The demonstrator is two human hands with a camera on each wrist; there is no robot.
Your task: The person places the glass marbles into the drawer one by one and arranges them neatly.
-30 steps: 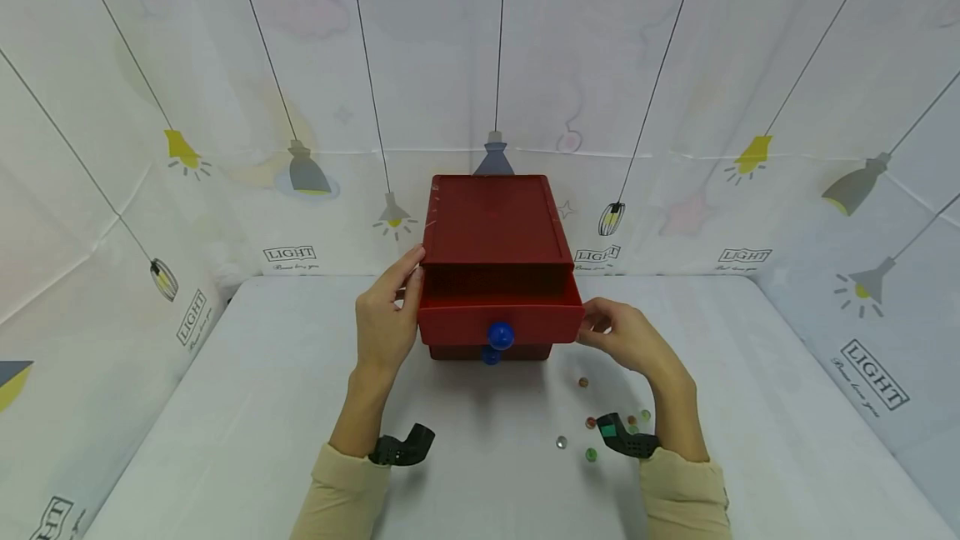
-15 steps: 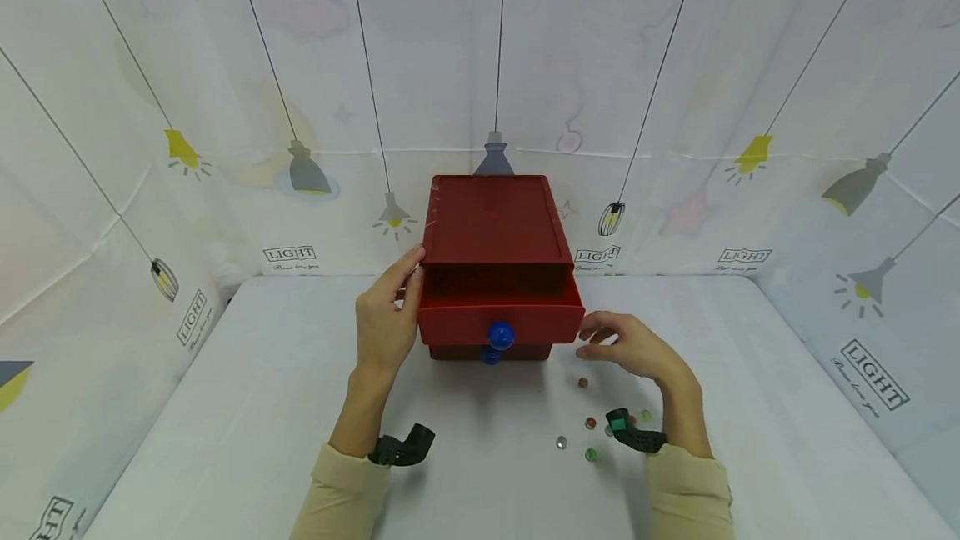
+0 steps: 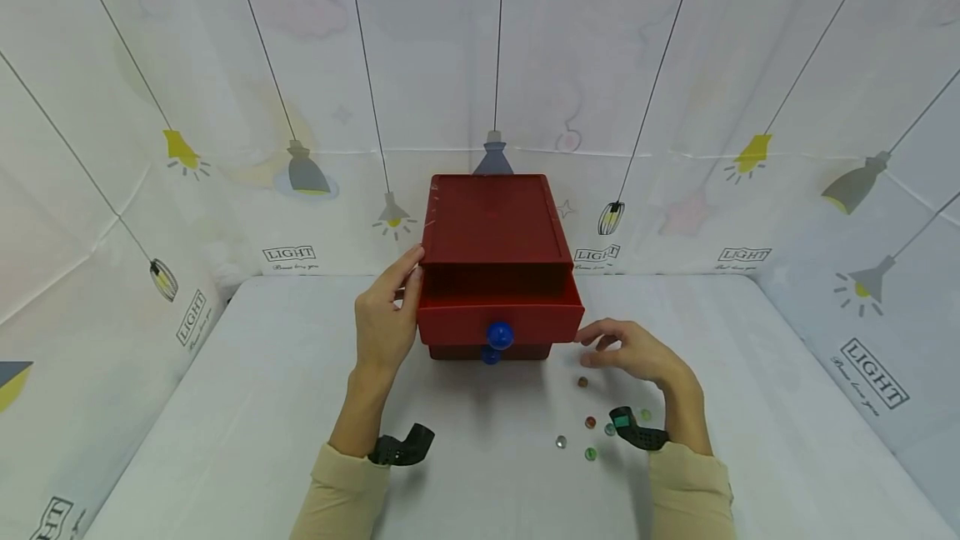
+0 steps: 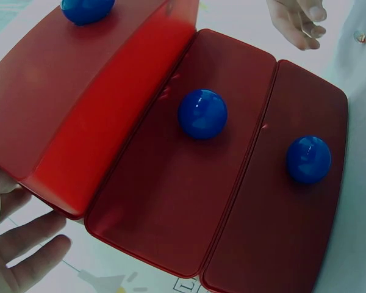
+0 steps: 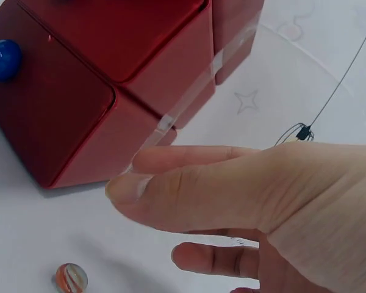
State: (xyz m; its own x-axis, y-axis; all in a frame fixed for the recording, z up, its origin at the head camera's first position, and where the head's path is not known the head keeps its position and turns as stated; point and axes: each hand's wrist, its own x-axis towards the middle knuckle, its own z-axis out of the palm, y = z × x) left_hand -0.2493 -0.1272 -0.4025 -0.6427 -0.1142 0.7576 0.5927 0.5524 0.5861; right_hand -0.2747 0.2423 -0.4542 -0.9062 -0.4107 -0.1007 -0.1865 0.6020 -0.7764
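Observation:
A red drawer cabinet [image 3: 495,219] has its top drawer [image 3: 457,327] pulled out. Each drawer front in the left wrist view bears a round blue knob [image 4: 202,114]; the two lower drawers are closed. My left hand [image 3: 386,323] rests along the cabinet's left side, its fingers fairly straight and partly hidden by the pulled-out drawer. Beside the cabinet's lower right side, my right hand [image 3: 633,350] hovers with loosely bent fingers and no object visible in its grasp. An orange-and-white swirled marble [image 5: 71,278] lies on the table just below those fingers.
Several more glass marbles lie nearer me on the white table, among them a green one [image 3: 591,454], a clear one [image 3: 561,442] and a reddish one [image 3: 590,422]. The right wrist camera [image 3: 637,430] overhangs part of this group. A lamp-patterned curtain [image 3: 675,107] stands behind.
My right hand has come down from the drawer's right side toward the nearest marble, its fingers loosening. The left hand, drawer and marbles have stayed in place.

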